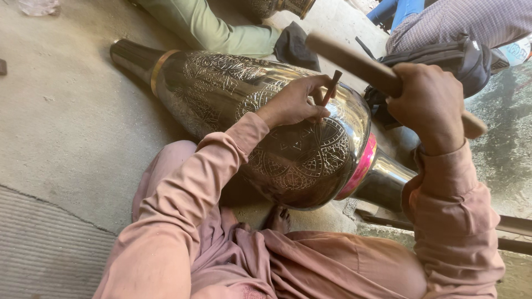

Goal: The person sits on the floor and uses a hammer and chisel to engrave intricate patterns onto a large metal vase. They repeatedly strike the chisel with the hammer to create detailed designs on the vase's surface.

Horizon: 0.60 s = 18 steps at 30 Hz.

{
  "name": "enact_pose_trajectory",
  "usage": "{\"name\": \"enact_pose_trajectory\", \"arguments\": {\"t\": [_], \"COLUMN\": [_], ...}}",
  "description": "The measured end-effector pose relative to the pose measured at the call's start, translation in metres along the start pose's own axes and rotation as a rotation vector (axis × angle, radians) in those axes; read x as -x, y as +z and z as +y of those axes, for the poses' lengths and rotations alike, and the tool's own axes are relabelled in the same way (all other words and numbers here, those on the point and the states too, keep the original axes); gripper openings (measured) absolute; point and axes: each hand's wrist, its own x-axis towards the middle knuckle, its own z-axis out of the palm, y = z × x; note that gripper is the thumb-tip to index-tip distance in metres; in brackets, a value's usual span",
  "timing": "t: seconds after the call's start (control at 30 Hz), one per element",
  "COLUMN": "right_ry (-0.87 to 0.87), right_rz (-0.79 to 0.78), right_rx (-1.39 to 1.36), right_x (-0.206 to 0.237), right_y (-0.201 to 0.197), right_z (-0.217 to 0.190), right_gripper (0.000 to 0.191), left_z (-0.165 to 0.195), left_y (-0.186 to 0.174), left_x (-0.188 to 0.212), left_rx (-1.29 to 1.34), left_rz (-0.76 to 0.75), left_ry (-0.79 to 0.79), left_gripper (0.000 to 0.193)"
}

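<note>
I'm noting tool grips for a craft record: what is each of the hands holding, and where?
The left hand pinches a thin chisel near its lower end; the right hand grips a wooden mallet handle around its lower part.

One large engraved metal vase, one thin chisel, one wooden mallet, one black bag, and two hands: left hand, right hand.

The left hand is pinched shut, wrist bent, forearm stretched forward. The right hand, beside it and raised higher, is a closed fist.
</note>
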Motion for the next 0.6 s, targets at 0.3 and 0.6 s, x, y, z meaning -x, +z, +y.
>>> {"name": "enact_pose_trajectory", "arguments": {"t": [0.3, 0.6], "right_ry": [-0.074, -0.113], "right_rz": [0.016, 0.226], "right_rx": [-0.04, -0.113], "right_x": [0.0007, 0.0037], "right_y": [0.0066, 0.002], "right_z": [-0.0026, -0.0088], "right_gripper": [0.022, 0.022], "left_z": [0.0074, 0.0002], "left_y": [0.0015, 0.0022], "left_x": [0.0018, 0.0021], "left_rx": [-0.093, -0.066], "left_rz": [-0.02, -0.039], "left_ry": [0.0, 0.032], "left_gripper": [0.066, 0.056]}}
